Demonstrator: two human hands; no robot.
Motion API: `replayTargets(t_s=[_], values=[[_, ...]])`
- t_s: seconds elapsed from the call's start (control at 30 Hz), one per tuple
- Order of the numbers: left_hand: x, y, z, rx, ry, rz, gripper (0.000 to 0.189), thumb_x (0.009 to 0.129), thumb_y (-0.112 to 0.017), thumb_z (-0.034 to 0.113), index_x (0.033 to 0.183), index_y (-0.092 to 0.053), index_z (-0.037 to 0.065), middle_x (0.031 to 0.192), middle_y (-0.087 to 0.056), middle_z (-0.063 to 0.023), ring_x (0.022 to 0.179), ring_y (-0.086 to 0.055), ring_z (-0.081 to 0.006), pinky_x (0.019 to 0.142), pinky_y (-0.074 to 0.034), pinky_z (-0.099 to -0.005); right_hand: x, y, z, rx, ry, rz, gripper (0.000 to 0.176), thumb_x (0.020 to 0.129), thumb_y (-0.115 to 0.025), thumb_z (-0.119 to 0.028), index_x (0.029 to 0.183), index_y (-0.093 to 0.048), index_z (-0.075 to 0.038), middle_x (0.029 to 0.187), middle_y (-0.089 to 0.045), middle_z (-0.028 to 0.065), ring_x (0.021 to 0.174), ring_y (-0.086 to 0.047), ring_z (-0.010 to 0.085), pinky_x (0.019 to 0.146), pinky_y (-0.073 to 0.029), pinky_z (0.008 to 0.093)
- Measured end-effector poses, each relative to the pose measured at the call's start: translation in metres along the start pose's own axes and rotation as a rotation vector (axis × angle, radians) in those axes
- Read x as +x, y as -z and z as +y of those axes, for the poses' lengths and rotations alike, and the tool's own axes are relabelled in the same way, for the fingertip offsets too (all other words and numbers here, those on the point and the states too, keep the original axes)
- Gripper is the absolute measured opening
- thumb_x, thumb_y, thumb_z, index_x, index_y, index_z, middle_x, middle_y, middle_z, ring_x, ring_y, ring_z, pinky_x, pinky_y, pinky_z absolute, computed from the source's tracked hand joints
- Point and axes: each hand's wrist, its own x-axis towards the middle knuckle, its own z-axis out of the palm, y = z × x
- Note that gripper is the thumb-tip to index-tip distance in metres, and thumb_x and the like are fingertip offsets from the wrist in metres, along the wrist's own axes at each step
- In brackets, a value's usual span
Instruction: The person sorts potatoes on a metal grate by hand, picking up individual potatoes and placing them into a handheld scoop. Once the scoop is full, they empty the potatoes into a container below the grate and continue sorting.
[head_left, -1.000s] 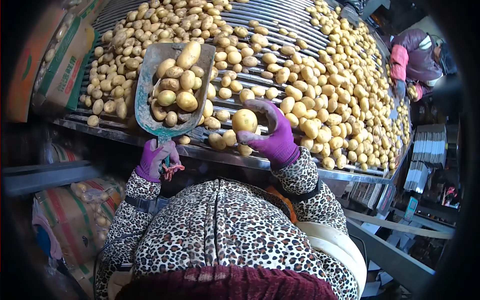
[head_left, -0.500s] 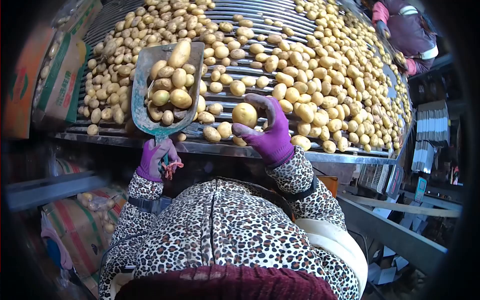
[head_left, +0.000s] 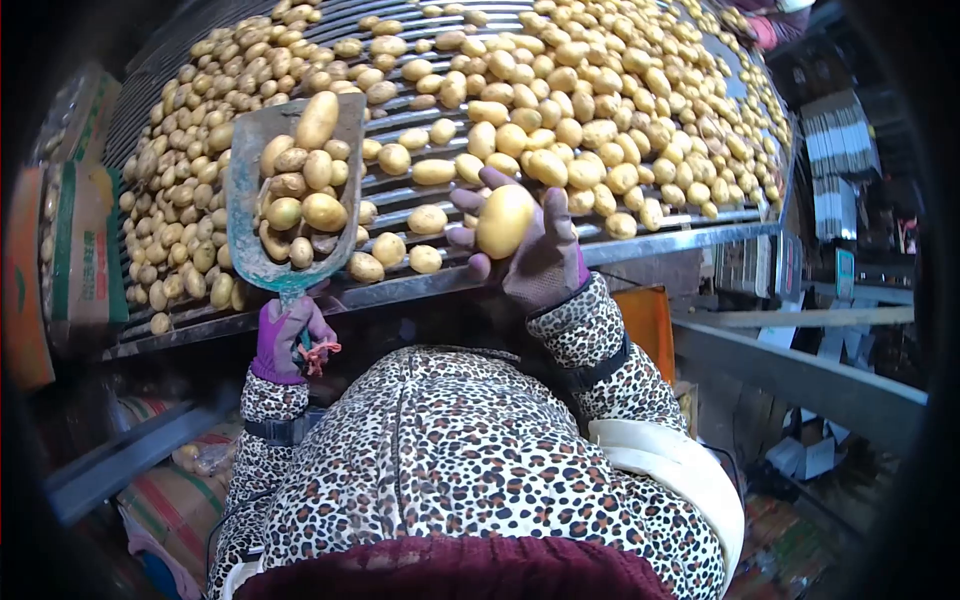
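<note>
My left hand (head_left: 289, 335), in a purple glove, is wrapped round the handle of a worn green-and-grey scoop (head_left: 243, 215). The scoop holds several potatoes (head_left: 323, 212) and lies over the near edge of the slatted metal table (head_left: 390, 293). In my gloved right hand (head_left: 535, 250), turned palm up, sits one large smooth potato (head_left: 505, 220), with the fingers curved around it. It is held just above the table's front rail, close to a few loose potatoes (head_left: 427, 219).
Many potatoes (head_left: 600, 130) cover the slats on both sides. Cardboard boxes (head_left: 80, 240) stand at the left. Another person's sleeve (head_left: 775, 30) shows at the top right. A scale (head_left: 750, 265) and stacked sheets (head_left: 840, 150) are at the right, beside a metal beam (head_left: 800, 365).
My right hand has rolled over from a fingertip grip to palm up, with a potato in it. My left hand still grips the loaded scoop. The whole view has shifted and tilted.
</note>
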Motion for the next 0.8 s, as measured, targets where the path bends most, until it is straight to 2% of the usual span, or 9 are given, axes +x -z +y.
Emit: replayTargets(t_s=[0.23, 0.27, 0.33, 0.4, 0.47, 0.5, 0.53, 0.7, 0.8], values=[[0.004, 0.009, -0.007, -0.006, -0.022, -0.054, 0.027, 0.101, -0.052, 0.025, 0.107, -0.055, -0.001, 0.064, -0.049, -0.0017, 0.054, -0.056, -0.0165, 0.049, -0.049, -0.029, -0.114, 0.052, -0.083, -0.137, 0.38, 0.285, 0.058, 0.093, -0.061, -0.047, 0.135, -0.048, -0.009, 0.112, -0.062, 0.0146, 0.087, -0.066, 0.0267, 0.068, -0.058, 0.0365], [0.004, 0.009, -0.008, -0.008, -0.029, -0.042, 0.033, 0.1, -0.054, 0.027, 0.11, -0.056, -0.005, 0.063, -0.05, -0.0027, 0.054, -0.057, -0.0163, 0.05, -0.05, -0.0285, -0.137, 0.054, -0.089, -0.426, 0.492, 0.604, 0.053, 0.095, -0.059, -0.045, 0.134, -0.049, -0.011, 0.105, -0.058, 0.0102, 0.085, -0.057, 0.0219, 0.066, -0.05, 0.0302], [0.005, 0.008, -0.01, -0.018, -0.052, -0.016, 0.046, 0.097, -0.057, 0.03, 0.118, -0.058, -0.011, 0.061, -0.052, -0.0048, 0.054, -0.057, -0.0159, 0.054, -0.051, -0.0277, -0.184, 0.067, -0.096, -0.587, 0.561, 0.75, 0.053, 0.094, -0.06, -0.046, 0.134, -0.05, -0.013, 0.106, -0.058, 0.0093, 0.086, -0.059, 0.0197, 0.068, -0.052, 0.0294], [0.006, 0.009, -0.012, -0.036, -0.058, -0.022, 0.044, 0.097, -0.056, 0.028, 0.117, -0.058, -0.011, 0.06, -0.053, -0.0052, 0.053, -0.057, -0.0158, 0.053, -0.05, -0.0272, -0.213, 0.077, -0.088, -0.783, 0.593, 1.013, 0.048, 0.095, -0.06, -0.042, 0.133, -0.052, -0.014, 0.108, -0.06, 0.0092, 0.085, -0.06, 0.0192, 0.071, -0.054, 0.0311], [0.008, 0.009, -0.014, -0.075, -0.074, -0.034, 0.041, 0.097, -0.056, 0.027, 0.114, -0.059, -0.011, 0.06, -0.053, -0.0057, 0.051, -0.057, -0.0156, 0.052, -0.05, -0.0265, -0.268, 0.166, -0.096, -1.001, 0.635, 0.987, 0.039, 0.095, -0.062, -0.024, 0.128, -0.056, -0.006, 0.114, -0.063, 0.0137, 0.098, -0.065, 0.0229, 0.086, -0.056, 0.0354], [0.01, 0.008, -0.014, -0.091, -0.071, -0.03, 0.04, 0.097, -0.055, 0.027, 0.11, -0.059, -0.01, 0.059, -0.053, -0.006, 0.05, -0.056, -0.0157, 0.051, -0.049, -0.0264, -0.278, 0.165, -0.1, -1.394, 0.37, 1.29, 0.033, 0.093, -0.062, -0.017, 0.123, -0.06, -0.002, 0.117, -0.064, 0.0127, 0.106, -0.062, 0.0201, 0.094, -0.051, 0.0348], [0.008, 0.007, -0.012, -0.112, -0.065, -0.021, 0.039, 0.097, -0.055, 0.027, 0.107, -0.06, -0.01, 0.059, -0.053, -0.0064, 0.048, -0.056, -0.0157, 0.049, -0.049, -0.0263, -0.281, 0.177, -0.101, -1.472, 0.419, 1.383, 0.032, 0.092, -0.062, -0.013, 0.121, -0.062, 0.0, 0.117, -0.066, 0.0124, 0.109, -0.061, 0.0189, 0.096, -0.048, 0.0333], [0.002, 0.008, -0.007, -0.104, -0.056, -0.005, 0.038, 0.097, -0.055, 0.028, 0.096, -0.06, -0.009, 0.056, -0.053, -0.0076, 0.042, -0.053, -0.0156, 0.045, -0.049, -0.0268, -0.17, 0.095, -0.132, -1.626, 0.689, 0.922, 0.034, 0.091, -0.063, -0.011, 0.123, -0.061, -0.001, 0.117, -0.066, 0.0117, 0.109, -0.061, 0.0194, 0.098, -0.047, 0.0331], [-0.004, 0.003, 0.004, -0.111, -0.05, 0.003, 0.039, 0.097, -0.055, 0.029, 0.095, -0.06, -0.01, 0.055, -0.053, -0.0074, 0.042, -0.054, -0.0158, 0.045, -0.051, -0.028, -0.07, 0.043, -0.116, -1.793, 0.5, 0.41, 0.041, 0.088, -0.068, -0.013, 0.128, -0.061, -0.006, 0.123, -0.063, 0.0118, 0.117, -0.058, 0.0229, 0.1, -0.046, 0.0358]])
